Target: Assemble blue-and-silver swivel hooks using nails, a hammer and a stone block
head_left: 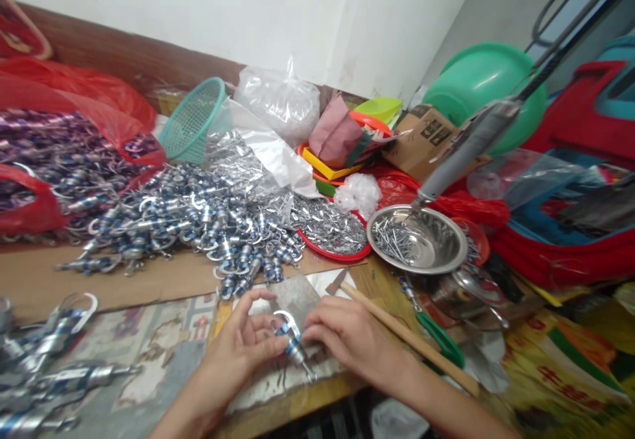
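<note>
Here's the fitting (296,346), between the two hands at the near side of the bench (307,408), hook end away, thin tip slanting back toward the edge. The left hand (251,340) pinches it, thumb and fingertips on the blue-banded body. The right hand (352,333) is in tight on the other side, fingers curled inward, but whether they grip the fitting or some small piece, I can't tell!

Trouble spot one: that round, slick-looking metal. If the left thumb rolls, the fitting could spin out, and with the edge so near, it might well drop off. Two: fingertips crowding together could pinch skin on the curved hook. And watch the hammer (407,333): its handle lies just beside the right forearm (426,389), so a wide swing could knock it, maybe toward the steel bowl (436,254) and its loose pins (391,237). Over left, a stray left forearm (206,373) could scatter the nearer pieces (74,378).
</note>
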{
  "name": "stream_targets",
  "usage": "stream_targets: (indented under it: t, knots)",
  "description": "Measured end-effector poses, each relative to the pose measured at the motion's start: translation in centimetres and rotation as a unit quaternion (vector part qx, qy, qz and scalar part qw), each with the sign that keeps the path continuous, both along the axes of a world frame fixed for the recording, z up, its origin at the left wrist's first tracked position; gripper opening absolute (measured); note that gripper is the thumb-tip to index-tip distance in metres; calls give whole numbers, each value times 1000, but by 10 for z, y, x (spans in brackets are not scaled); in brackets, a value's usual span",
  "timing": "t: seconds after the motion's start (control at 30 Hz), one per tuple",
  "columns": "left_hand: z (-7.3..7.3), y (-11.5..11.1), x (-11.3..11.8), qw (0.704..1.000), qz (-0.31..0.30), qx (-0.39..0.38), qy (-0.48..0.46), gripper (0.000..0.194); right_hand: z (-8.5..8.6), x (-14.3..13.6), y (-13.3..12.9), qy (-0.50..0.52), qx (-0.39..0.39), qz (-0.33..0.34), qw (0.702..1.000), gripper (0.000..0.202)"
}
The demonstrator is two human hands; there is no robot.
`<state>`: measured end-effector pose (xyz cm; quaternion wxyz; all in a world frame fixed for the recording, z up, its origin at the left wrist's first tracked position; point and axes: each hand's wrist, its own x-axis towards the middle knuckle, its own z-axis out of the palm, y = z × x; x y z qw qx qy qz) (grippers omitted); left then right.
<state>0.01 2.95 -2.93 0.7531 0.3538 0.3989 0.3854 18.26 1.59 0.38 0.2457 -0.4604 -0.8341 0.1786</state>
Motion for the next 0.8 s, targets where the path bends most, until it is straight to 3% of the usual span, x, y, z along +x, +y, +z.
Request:
stream_targets:
  t: [0.1,0.27,0.4,0.5,0.6,0.7,0.8]
  knots:
    - [1,0,0,1000,3,5,3,59,4,-4,6,-5,-42,9,999,12]
    - [-2,0,0,1000,-9,12,-8,59,-4,-20,10,7,-35,-25,999,13]
    - [-4,1,-1,1000,-9,14,-6,58,-10,-21,9,91,-21,-64,994,15]
    - [-5,2,-2,1000,-14,14,0,57,-17,7,7,154,41,-167,973,17]
    - [-6,3,-2,1000,-14,14,7,57,-29,53,1,22,61,-281,957,22]
    - [-6,3,-2,1000,-15,13,5,58,-41,89,-6,-135,-23,-285,949,28]
    - [-3,2,-1,1000,-9,12,5,57,-39,94,-14,-128,-56,-263,955,18]
